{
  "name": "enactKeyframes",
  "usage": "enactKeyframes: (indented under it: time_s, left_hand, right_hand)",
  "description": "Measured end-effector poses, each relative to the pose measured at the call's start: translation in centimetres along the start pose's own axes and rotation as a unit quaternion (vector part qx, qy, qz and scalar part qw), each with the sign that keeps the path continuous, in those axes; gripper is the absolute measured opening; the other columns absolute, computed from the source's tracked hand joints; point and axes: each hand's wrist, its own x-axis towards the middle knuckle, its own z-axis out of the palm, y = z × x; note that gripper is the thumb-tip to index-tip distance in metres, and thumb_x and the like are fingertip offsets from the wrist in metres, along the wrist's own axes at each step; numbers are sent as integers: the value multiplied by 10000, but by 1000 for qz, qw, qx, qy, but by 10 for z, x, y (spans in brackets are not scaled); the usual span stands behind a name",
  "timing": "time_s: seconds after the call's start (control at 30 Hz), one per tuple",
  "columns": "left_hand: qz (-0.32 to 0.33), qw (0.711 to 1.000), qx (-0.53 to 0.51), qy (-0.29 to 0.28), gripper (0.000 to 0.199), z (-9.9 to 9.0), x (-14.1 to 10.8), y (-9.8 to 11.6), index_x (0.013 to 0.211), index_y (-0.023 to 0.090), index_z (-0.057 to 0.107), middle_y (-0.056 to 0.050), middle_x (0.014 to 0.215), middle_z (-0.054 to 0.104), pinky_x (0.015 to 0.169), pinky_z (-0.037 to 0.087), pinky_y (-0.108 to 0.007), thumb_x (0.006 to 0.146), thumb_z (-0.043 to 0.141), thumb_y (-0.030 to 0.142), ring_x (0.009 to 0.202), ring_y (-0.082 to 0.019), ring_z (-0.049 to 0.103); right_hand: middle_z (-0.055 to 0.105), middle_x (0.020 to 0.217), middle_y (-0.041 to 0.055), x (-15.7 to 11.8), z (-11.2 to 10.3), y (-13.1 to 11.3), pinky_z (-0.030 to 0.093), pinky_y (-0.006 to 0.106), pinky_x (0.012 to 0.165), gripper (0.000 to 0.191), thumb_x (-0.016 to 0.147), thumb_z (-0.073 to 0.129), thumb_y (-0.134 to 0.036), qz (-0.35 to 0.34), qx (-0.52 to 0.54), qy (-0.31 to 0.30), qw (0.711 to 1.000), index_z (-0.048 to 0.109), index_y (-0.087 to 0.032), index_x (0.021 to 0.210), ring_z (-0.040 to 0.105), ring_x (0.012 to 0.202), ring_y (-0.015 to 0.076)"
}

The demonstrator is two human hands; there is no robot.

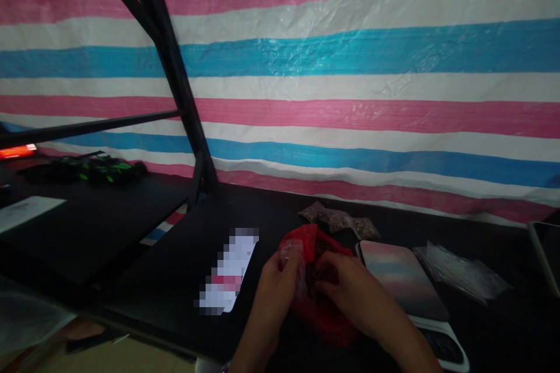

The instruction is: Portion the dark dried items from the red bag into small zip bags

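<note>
A red plastic bag (311, 245) with dark brown contents sits on the black table (175, 268) near its front edge. My left hand (276, 284) pinches a small clear plastic bag (292, 256) at the red bag's left rim. My right hand (347, 288) reaches into the red bag's mouth, fingers curled among the brown contents. Three small filled packets (339, 220) lie just behind the red bag.
A flat scale (400, 280) with a shiny top stands right of the red bag. Empty clear bags (461, 271) lie further right. A blurred card (230, 271) lies to the left. A black metal frame (175, 70) rises at the left; striped tarpaulin hangs behind.
</note>
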Motion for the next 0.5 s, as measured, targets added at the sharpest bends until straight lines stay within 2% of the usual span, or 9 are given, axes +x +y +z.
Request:
enactKeyframes:
  time_s: [0.07, 0.13, 0.2, 0.27, 0.33, 0.4, 0.5]
  left_hand:
    - [-8, 1000, -20, -1, 677, -4, 4, -1, 940, 140, 733, -81, 832, 760, 732, 529, -352, 753, 704, 790, 824, -276, 708]
    - [-5, 1000, -31, 0, 692, -7, 6, 0, 982, 145, 726, -82, 865, 767, 767, 542, -361, 787, 644, 803, 849, -273, 715]
    - [1, 1000, -22, 2, 657, -9, 3, 4, 987, 158, 720, -65, 854, 761, 784, 540, -359, 805, 628, 782, 860, -270, 713]
    - [6, 1000, 2, 7, 584, -13, -5, 10, 910, 171, 717, -44, 780, 734, 752, 519, -347, 778, 690, 739, 831, -273, 700]
    - [14, 998, 65, 11, 507, -19, -18, 16, 818, 188, 709, -33, 709, 698, 698, 480, -333, 773, 728, 693, 782, -272, 678]
    - [26, 986, 163, -2, 474, -24, -32, 19, 795, 203, 713, -39, 707, 693, 663, 444, -322, 826, 689, 675, 757, -265, 662]
    - [28, 966, 245, -75, 460, -27, -45, 19, 862, 213, 735, -57, 817, 733, 681, 439, -313, 907, 611, 654, 786, -249, 653]
  right_hand:
    - [802, 1106, 62, -2, -2, 3, 481, 327, 890, 192, 876, 684, -112, -4, 14, -12, 1000, 749, -216, 1024, 722, 1101, 259]
    - [796, 1128, 43, -6, -5, 4, 470, 328, 910, 218, 880, 678, -121, -17, 16, -26, 999, 752, -238, 1049, 711, 1118, 251]
    - [784, 1152, 25, -10, -9, 4, 452, 334, 944, 242, 874, 676, -111, -33, 4, -34, 999, 748, -253, 1057, 695, 1133, 244]
    - [775, 1153, 22, -13, -12, 2, 437, 339, 955, 253, 852, 672, -76, -37, -21, -28, 999, 736, -246, 1028, 684, 1132, 242]
    - [774, 1129, 29, -15, -14, 1, 432, 340, 938, 251, 835, 656, -43, -33, -45, -20, 998, 717, -232, 989, 683, 1113, 242]
    - [772, 1124, 37, -16, -15, -1, 427, 340, 923, 250, 836, 645, -33, -31, -62, -16, 997, 703, -225, 984, 684, 1101, 243]
    - [763, 1136, 49, -19, -15, -6, 416, 351, 920, 229, 847, 660, -61, -32, -86, -21, 996, 700, -223, 1003, 669, 1094, 254]
